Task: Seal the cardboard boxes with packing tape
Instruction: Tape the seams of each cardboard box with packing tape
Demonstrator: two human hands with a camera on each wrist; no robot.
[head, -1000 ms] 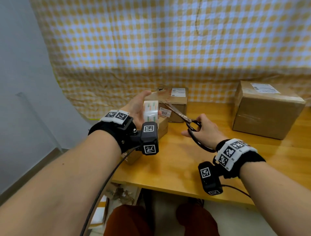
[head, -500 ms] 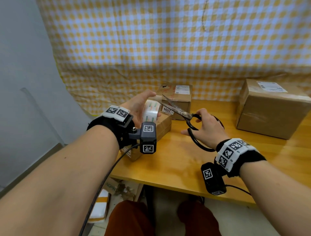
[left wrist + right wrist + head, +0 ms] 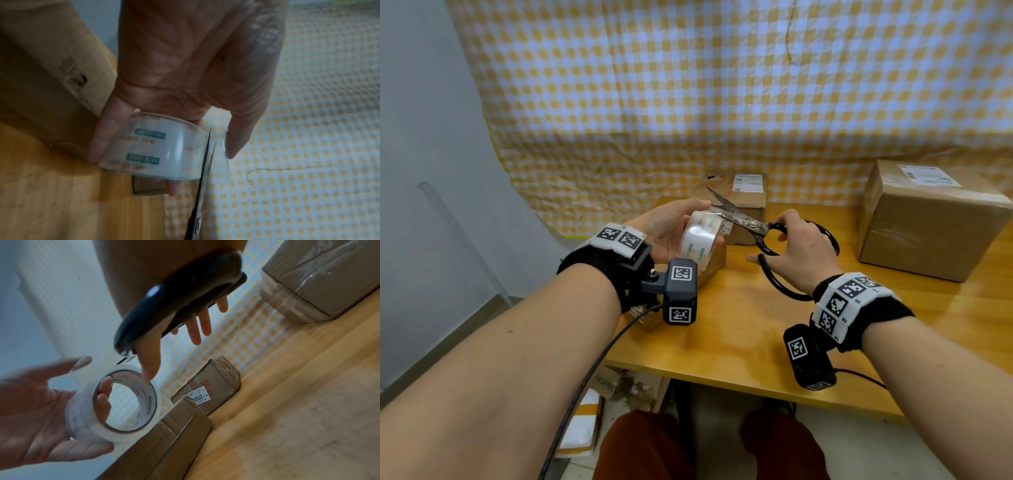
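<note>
My left hand (image 3: 674, 222) grips a roll of clear packing tape (image 3: 700, 236) just above a flat cardboard box (image 3: 714, 262) at the table's left end. The thumb holds a short pulled-out strip away from the roll (image 3: 154, 149). My right hand (image 3: 774, 240) grips the black handles of old metal scissors (image 3: 750, 224). Their blades (image 3: 203, 178) stand slightly apart across that strip, between roll and thumb. In the right wrist view the roll (image 3: 115, 404) hangs over the flat box (image 3: 164, 443), with the scissor handle (image 3: 174, 305) close to the lens.
A small labelled box (image 3: 746, 192) stands at the back against the yellow check cloth. A large taped box (image 3: 928, 222) sits at the right. The wooden table (image 3: 739, 349) shows bare wood in front of me. Cardboard scraps (image 3: 619, 387) lie on the floor below its left end.
The scissors have swung left and up to the roll, and their blades have parted around the tape strip. My left hand has tilted the roll toward them.
</note>
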